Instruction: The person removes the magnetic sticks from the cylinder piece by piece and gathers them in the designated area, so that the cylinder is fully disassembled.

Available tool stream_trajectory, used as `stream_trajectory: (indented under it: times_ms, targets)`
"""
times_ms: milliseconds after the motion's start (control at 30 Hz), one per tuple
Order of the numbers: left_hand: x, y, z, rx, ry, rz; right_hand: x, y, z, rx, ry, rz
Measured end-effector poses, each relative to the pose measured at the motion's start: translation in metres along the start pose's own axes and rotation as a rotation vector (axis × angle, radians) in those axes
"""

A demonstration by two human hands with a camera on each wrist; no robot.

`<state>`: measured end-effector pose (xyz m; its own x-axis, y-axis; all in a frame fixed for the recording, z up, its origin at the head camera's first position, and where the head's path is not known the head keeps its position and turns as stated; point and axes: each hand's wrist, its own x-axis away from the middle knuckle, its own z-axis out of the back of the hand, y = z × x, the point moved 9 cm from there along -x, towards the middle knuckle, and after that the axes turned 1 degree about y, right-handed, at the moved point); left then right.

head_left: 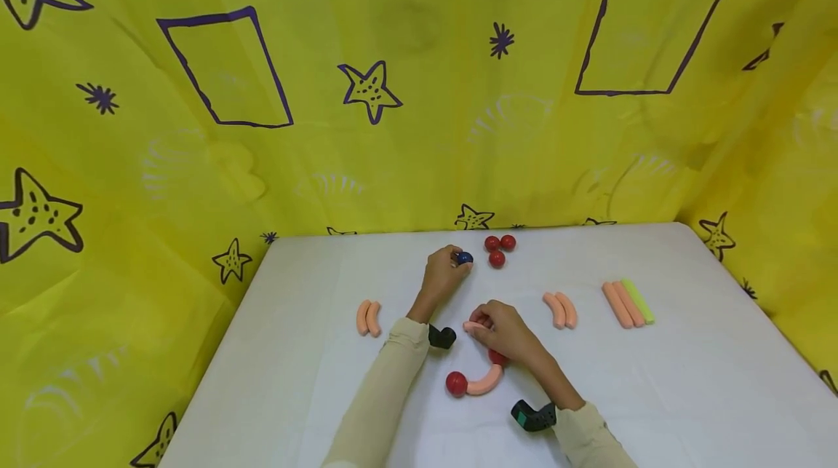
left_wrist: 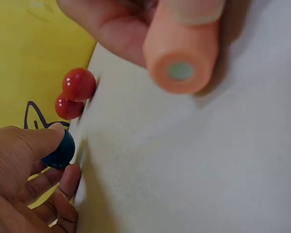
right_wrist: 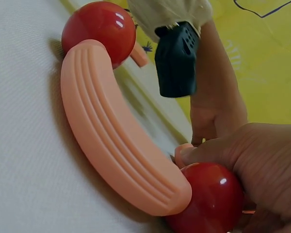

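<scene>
My left hand (head_left: 441,275) pinches a shiny dark blue ball (head_left: 465,258) between thumb and fingers, near the table's far side. Closer to me, my right hand (head_left: 509,333) grips a peach stick piece (head_left: 473,326); in the left wrist view its end (left_wrist: 178,72) bears a pale round disc. Just below the right hand lies a curved, grooved peach stick (right_wrist: 119,131) with a red ball at each end. One of these balls (head_left: 456,383) is in full view, while the other (head_left: 497,357) is partly covered by the right hand in the head view.
Three red balls (head_left: 497,259) sit together beyond the blue one. Two curved peach sticks (head_left: 368,318) lie at left, and another pair (head_left: 559,310) at right. Further right are two straight peach sticks (head_left: 623,305) beside a green stick (head_left: 638,300). A yellow patterned cloth (head_left: 419,155) surrounds the white table (head_left: 281,381).
</scene>
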<state>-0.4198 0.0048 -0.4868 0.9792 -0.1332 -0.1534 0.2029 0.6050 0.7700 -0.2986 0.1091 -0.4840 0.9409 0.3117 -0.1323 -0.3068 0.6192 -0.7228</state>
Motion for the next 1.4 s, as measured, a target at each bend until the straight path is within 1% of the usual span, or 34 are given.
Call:
stream_trajectory:
  times_ms: [167, 333, 567, 767, 933, 1100, 1267, 1400]
  targets:
    - [-0.005, -0.004, -0.003, -0.039, 0.047, 0.052, 0.004, 0.001, -0.002, 0.008, 0.003, 0.014]
    - [-0.010, 0.001, -0.005, -0.108, 0.071, 0.084, 0.003, 0.001, 0.000, 0.003, 0.017, 0.026]
    - [-0.014, 0.011, -0.010, -0.194, 0.048, 0.109, 0.003, 0.005, 0.000, -0.009, 0.010, -0.016]
    - [-0.014, 0.012, -0.012, -0.255, 0.059, 0.132, 0.002, 0.005, -0.001, -0.010, 0.014, -0.006]
    - [-0.017, 0.012, -0.014, -0.256, 0.044, 0.141, 0.001, 0.006, 0.001, 0.003, 0.020, -0.018]
    - [-0.019, 0.012, -0.013, -0.234, 0.028, 0.149, 0.001, 0.004, 0.002, 0.003, 0.021, 0.003]
    - [-0.017, 0.011, -0.010, -0.218, 0.021, 0.135, 0.002, 0.004, 0.001, -0.009, 0.011, 0.003]
    - [-0.016, 0.010, -0.007, -0.185, 0.020, 0.120, 0.002, 0.005, -0.002, -0.020, -0.004, 0.000]
